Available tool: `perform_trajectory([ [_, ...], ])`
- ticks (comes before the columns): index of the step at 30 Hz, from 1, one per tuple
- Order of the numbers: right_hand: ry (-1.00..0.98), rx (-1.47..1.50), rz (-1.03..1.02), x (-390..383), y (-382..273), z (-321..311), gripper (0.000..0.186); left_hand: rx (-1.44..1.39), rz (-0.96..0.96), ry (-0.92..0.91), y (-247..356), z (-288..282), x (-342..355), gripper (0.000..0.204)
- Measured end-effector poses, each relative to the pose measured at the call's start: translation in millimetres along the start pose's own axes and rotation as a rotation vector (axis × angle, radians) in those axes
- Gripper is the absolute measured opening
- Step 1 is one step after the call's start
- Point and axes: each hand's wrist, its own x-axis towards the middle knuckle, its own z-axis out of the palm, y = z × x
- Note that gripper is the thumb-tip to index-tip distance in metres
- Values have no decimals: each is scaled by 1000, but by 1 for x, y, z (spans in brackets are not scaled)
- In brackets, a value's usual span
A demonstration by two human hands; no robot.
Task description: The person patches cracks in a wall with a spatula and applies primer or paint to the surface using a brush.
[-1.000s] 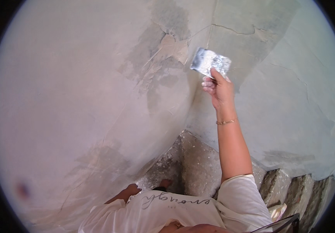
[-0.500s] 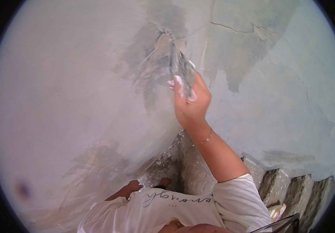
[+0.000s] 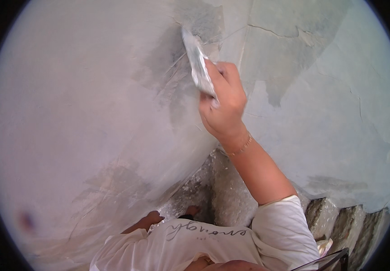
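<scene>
My right hand [image 3: 225,101] is raised in front of the wall, its fingers wrapped around a flat putty knife [image 3: 198,63]. Pale putty coats the blade, whose far end reaches a grey, rough patch [image 3: 199,22] on the wall. Whether the blade's edge touches the wall is hard to judge. White smears show on my fingers. Low by my body, my left hand [image 3: 153,217] shows only in part beyond my shirt, near the foot of the wall; its fingers are too small and hidden to read.
The pale plastered wall [image 3: 68,90] bends at a corner and carries cracks and damp-looking grey patches. Down on the right, concrete steps [image 3: 323,217] run along it. Speckled concrete floor [image 3: 195,185] lies in the corner. A small pale item [image 3: 325,247] rests by the steps.
My right hand has turned and moved slightly upward, swinging the putty knife up and left across the grey patch. The blade now shows its putty-covered side. My left hand has barely moved.
</scene>
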Motion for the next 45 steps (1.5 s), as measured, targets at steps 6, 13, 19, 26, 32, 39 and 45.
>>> perform_trajectory([
  [6,66,-136,50,20,43,-8,49,11,23,7,-3,7,9,62],
  [13,-220,-57,-49,-37,13,27,59,15,30,-11,2,-1,8,61],
  [19,-393,138,170,-65,-25,-25,44,-26,17,14,4,-2,7,61],
  [26,-636,656,864,3,10,-35,20,82,25,-85,-12,8,10,61],
  [32,-360,685,914,41,38,13,22,50,52,-5,-4,-1,9,61],
  [39,-257,738,766,42,51,12,21,76,52,-23,10,-2,3,61],
  [45,-205,670,802,31,76,11,24,33,-11,13,11,-3,-4,62],
])
